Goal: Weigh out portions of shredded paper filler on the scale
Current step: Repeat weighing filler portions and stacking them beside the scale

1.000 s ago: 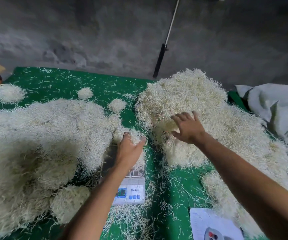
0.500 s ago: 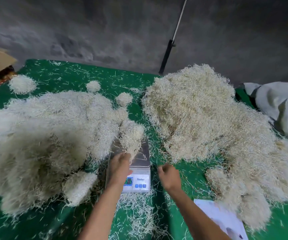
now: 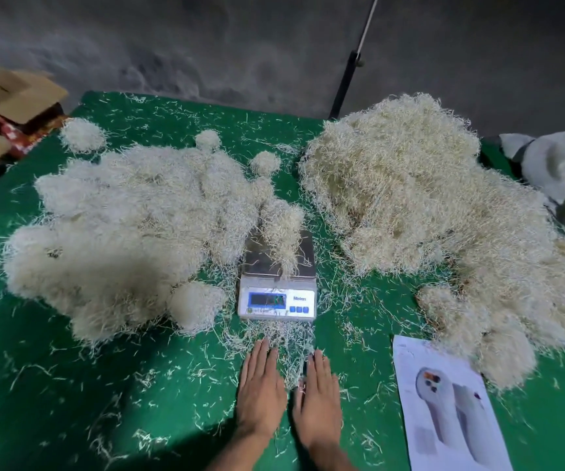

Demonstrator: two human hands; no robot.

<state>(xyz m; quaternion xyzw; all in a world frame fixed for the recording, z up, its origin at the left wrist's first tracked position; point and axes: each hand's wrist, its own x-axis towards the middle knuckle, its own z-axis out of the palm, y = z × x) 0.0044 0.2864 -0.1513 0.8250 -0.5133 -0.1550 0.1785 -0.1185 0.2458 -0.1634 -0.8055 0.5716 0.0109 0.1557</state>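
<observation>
Both hands have drawn back from the scale (image 3: 278, 279); left hand (image 3: 261, 390) and right hand (image 3: 317, 399) lie flat, side by side, at the worktop's (image 3: 70, 385) near edge.

One view only: head cam, worn by the person, wide-angle, looking fwd and steeply down onto the green cloth-covered surface (image 3: 70, 385). Near edge of the surface runs under the bottom of the frame; far edge sits in the upper third, w/ a grey wall (image 3: 206, 45) filling the top. The white digital scale with steel platform (image 3: 277, 287) lies near centre frame. Both hands enter from bottom centre, flat, left hand (image 3: 261, 389) and right hand (image 3: 318, 399) side by side, close to the lens. Straight edges bow toward the frame corners. No second view, so no shared area.
</observation>
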